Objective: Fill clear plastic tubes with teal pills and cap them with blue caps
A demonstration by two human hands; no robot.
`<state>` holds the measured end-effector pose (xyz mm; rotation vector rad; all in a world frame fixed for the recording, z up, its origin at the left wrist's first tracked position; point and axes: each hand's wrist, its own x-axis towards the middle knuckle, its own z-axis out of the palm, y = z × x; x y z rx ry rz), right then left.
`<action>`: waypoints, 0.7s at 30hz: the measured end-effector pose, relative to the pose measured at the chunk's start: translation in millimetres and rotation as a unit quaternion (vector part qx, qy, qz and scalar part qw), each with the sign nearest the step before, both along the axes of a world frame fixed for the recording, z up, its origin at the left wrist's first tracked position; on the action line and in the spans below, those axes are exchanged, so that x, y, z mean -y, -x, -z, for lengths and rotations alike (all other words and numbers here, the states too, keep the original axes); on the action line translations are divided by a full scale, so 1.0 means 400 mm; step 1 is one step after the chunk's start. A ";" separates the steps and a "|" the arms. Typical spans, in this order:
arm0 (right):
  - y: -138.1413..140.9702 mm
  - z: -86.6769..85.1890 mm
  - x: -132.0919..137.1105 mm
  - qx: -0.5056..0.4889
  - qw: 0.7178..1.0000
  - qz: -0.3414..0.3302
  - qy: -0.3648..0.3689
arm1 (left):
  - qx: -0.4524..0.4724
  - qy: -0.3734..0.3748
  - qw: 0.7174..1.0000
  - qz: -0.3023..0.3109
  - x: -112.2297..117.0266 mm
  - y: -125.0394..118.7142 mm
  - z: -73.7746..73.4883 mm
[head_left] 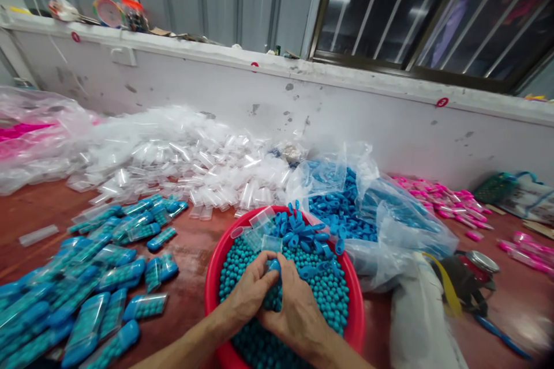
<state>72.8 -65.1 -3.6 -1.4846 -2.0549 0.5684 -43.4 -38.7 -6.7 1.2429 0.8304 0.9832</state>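
Observation:
Over a red basin (213, 277) filled with teal beads (333, 300), my two hands meet with fingers closed. My left hand (251, 287) pinches a small clear plastic tube (272, 244) with a blue end piece (273, 266). My right hand (298, 302) grips the same tube from the other side; the fingers hide much of it. Beyond the fingertips, other clear tubes (262, 217) lie on the beads. A heap of blue plastic caps (298, 230) rests on the beads at the basin's far side.
Filled blue-ended tubes (121, 268) lie in a pile at left on the red table (190, 277). Behind is a mound of clear tubes (208, 161). A clear bag (389, 219) of blue caps stands back right, near pink pieces (445, 202) and a lidded jar (480, 265).

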 end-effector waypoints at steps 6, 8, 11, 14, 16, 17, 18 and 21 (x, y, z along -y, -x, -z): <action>0.014 -0.001 0.015 -0.007 1.000 -0.002 -0.028 | -0.066 -0.055 0.996 -0.036 0.011 0.000 0.001; 0.008 -0.004 0.015 -0.024 0.999 -0.018 -0.011 | -0.078 -0.068 0.994 -0.036 0.011 -0.003 -0.002; -0.017 -0.015 0.008 -0.042 0.996 -0.073 0.039 | -0.059 -0.074 0.995 -0.016 0.009 0.005 -0.017; -0.057 -0.031 -0.013 -0.047 0.991 -0.111 0.053 | -0.066 -0.063 0.995 -0.026 0.010 0.061 -0.050; -0.082 -0.042 -0.039 -0.027 0.994 -0.107 0.027 | -0.113 -0.048 0.990 -0.068 0.009 0.133 -0.073; -0.091 -0.048 -0.055 -0.005 0.995 -0.100 0.010 | -0.149 -0.054 0.983 -0.097 0.007 0.175 -0.083; -0.097 -0.052 -0.071 0.024 0.995 -0.092 -0.009 | -0.195 -0.074 0.967 -0.149 0.004 0.220 -0.090; -0.093 -0.061 -0.112 0.122 0.988 -0.085 -0.051 | -0.372 -0.134 0.865 -0.309 -0.002 0.331 -0.094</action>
